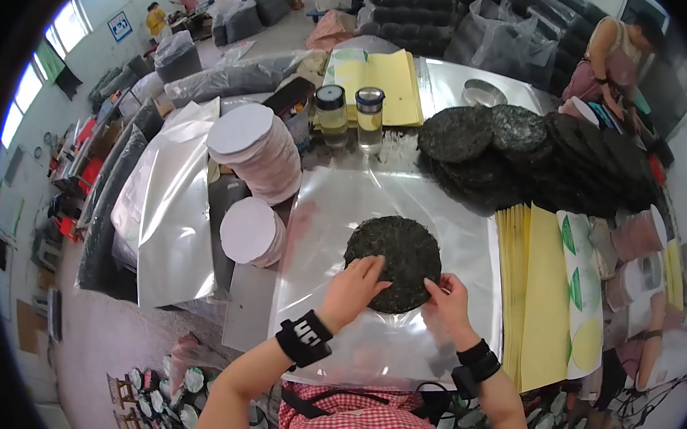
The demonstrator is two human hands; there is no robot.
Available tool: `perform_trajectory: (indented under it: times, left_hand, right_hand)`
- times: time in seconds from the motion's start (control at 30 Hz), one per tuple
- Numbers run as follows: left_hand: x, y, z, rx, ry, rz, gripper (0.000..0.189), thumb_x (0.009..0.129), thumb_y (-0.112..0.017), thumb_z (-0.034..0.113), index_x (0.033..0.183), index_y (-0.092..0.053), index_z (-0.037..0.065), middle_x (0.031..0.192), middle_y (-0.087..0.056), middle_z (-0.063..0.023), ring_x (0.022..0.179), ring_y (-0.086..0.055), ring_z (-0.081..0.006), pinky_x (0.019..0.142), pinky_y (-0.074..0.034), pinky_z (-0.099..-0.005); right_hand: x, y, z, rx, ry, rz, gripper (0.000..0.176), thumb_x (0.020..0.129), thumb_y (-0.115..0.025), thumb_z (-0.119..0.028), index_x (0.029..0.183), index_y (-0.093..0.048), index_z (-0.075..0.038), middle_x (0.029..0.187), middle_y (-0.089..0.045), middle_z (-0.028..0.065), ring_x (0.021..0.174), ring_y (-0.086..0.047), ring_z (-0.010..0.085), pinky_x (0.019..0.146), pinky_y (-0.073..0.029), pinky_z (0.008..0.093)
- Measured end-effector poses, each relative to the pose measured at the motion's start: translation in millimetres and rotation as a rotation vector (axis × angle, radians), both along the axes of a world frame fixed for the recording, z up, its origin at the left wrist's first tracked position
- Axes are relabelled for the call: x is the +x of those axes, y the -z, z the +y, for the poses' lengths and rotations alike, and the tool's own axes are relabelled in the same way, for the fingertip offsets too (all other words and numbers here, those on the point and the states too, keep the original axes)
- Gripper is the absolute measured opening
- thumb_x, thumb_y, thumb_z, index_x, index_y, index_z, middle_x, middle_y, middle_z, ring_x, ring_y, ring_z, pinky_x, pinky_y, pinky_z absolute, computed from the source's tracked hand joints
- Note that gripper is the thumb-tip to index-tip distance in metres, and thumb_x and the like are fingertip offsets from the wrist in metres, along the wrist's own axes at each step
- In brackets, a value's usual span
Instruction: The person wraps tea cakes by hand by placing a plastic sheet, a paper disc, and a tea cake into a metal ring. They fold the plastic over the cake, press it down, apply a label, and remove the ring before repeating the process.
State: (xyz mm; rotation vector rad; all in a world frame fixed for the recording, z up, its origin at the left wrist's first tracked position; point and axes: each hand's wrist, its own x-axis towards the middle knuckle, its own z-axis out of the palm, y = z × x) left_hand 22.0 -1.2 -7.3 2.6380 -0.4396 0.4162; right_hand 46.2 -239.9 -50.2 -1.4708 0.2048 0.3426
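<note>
Disc (404,255), dark and round, lies flat on a silvery sheet (320,205), with margin showing all around it! Left hand (351,293) rests on its lower left, fingers partly spread, gripping nothing, apparently to steady it; right hand (450,306), half-curled, meets its right rim: pinch or mere touch, can't tell. White stacks (253,232) left of the disc, yellow sheets (541,300) right, dark pile (516,135) beyond, rightward: presumably there for easy reach.

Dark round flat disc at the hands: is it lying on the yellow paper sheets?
No, the dark disc lies on the shiny silver sheet, with the left hand on its face.
</note>
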Motion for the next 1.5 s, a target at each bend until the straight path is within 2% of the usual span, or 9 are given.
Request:
perform_trajectory:
  times: [0.17, 0.37, 0.63, 0.77, 0.97, 1.17, 1.23, 1.3, 1.5]
  left_hand:
    - [27.2, -4.3, 7.4, 0.181, 0.118, 0.259, 0.116, 0.062, -0.087, 0.043, 0.145, -0.028, -0.013, 0.115, -0.055, -0.0209, 0.1, -0.063, -0.0342, 0.081, -0.056, -0.0396]
    - [51.7, 36.1, -18.3, 0.44, -0.025, 0.324, 0.085, 0.077, -0.075, 0.022, 0.143, -0.034, -0.014, 0.105, -0.055, -0.015, 0.081, -0.069, -0.0276, 0.066, -0.06, -0.0345]
    - [72.3, 45.6, -4.9, 0.371, 0.209, 0.445, 0.106, 0.056, -0.091, 0.038, 0.13, -0.042, -0.019, 0.114, -0.055, -0.0257, 0.097, -0.067, -0.0362, 0.077, -0.058, -0.0377]
    - [13.2, 9.8, 5.9, -0.013, 0.271, 0.302, 0.063, 0.076, -0.08, 0.019, 0.128, -0.052, -0.002, 0.123, -0.055, -0.0191, 0.108, -0.058, -0.0357, 0.089, -0.05, -0.0411]
    - [-124.1, -3.9, 43.3, 0.326, 0.236, 0.052, 0.033, 0.077, -0.075, 0.018, 0.105, -0.066, 0.002, 0.134, -0.056, -0.0142, 0.128, -0.05, -0.03, 0.112, -0.031, -0.0513]
    - [-162.3, -20.9, 52.9, -0.226, 0.754, -0.32, 0.042, 0.072, -0.079, 0.015, 0.111, -0.069, 0.003, 0.12, -0.067, -0.0139, 0.107, -0.067, -0.0295, 0.089, -0.055, -0.0417]
    - [-130.0, 8.2, 51.0, -0.332, 0.022, 0.708, 0.07, 0.069, -0.084, 0.023, 0.128, -0.057, -0.003, 0.134, -0.057, -0.0228, 0.122, -0.058, -0.0379, 0.103, -0.047, -0.0468]
    - [-86.8, 38.1, 52.7, -0.069, -0.061, 0.031, 0.089, 0.07, -0.085, 0.033, 0.139, -0.044, -0.004, 0.148, -0.04, -0.0289, 0.137, -0.039, -0.0457, 0.115, -0.031, -0.0509]
    - [-29.0, 33.5, -9.0, 0.127, 0.176, 0.008, 0.098, 0.071, -0.078, 0.059, 0.14, -0.044, -0.003, 0.151, -0.036, -0.0285, 0.144, -0.029, -0.0448, 0.119, -0.016, -0.057]
  right_hand:
    - [29.3, -84.6, 13.5, -0.927, -0.337, -1.049, 0.104, 0.064, -0.088, -0.045, 0.14, -0.039, 0.006, 0.106, -0.056, 0.0208, 0.098, -0.06, 0.0355, 0.081, -0.053, 0.043]
    - [45.8, -2.4, 89.5, -1.698, -0.483, -0.904, 0.058, 0.082, -0.062, -0.01, 0.135, -0.048, 0.01, 0.098, -0.054, 0.0136, 0.074, -0.063, 0.0228, 0.054, -0.057, 0.0303]
    - [53.5, 13.7, 87.4, -1.462, -0.536, -0.763, 0.043, 0.084, -0.062, -0.009, 0.122, -0.052, 0.01, 0.102, -0.053, 0.0164, 0.082, -0.065, 0.0282, 0.06, -0.06, 0.0318]
    - [53.0, 19.5, 83.4, -1.484, -0.529, -0.83, 0.058, 0.082, -0.066, -0.012, 0.132, -0.047, 0.011, 0.105, -0.054, 0.0171, 0.084, -0.065, 0.0284, 0.062, -0.06, 0.033]
    - [48.4, -7.6, 85.1, -1.495, -0.636, -0.735, 0.118, 0.041, -0.095, -0.033, 0.137, -0.044, 0.012, 0.109, -0.054, 0.0151, 0.089, -0.064, 0.0267, 0.07, -0.06, 0.0307]
    - [39.4, -13.1, 84.8, -1.502, -0.638, -0.723, 0.127, 0.038, -0.096, -0.041, 0.139, -0.041, 0.013, 0.111, -0.053, 0.0149, 0.093, -0.063, 0.0272, 0.073, -0.059, 0.0308]
    - [35.6, -10.7, 86.1, -1.486, -0.636, -0.649, 0.128, 0.037, -0.096, -0.042, 0.139, -0.041, 0.013, 0.112, -0.053, 0.0149, 0.094, -0.064, 0.0279, 0.074, -0.059, 0.0316]
    - [30.7, -14.7, 89.1, -1.475, -0.612, -0.607, 0.12, 0.042, -0.096, -0.041, 0.136, -0.043, 0.012, 0.112, -0.053, 0.0165, 0.094, -0.064, 0.0304, 0.074, -0.058, 0.0335]
    - [-13.9, -22.8, -24.4, -0.857, 0.284, -0.834, 0.052, 0.075, -0.078, -0.01, 0.122, -0.059, 0.0, 0.11, -0.064, 0.019, 0.103, -0.062, 0.0377, 0.092, -0.049, 0.0431]
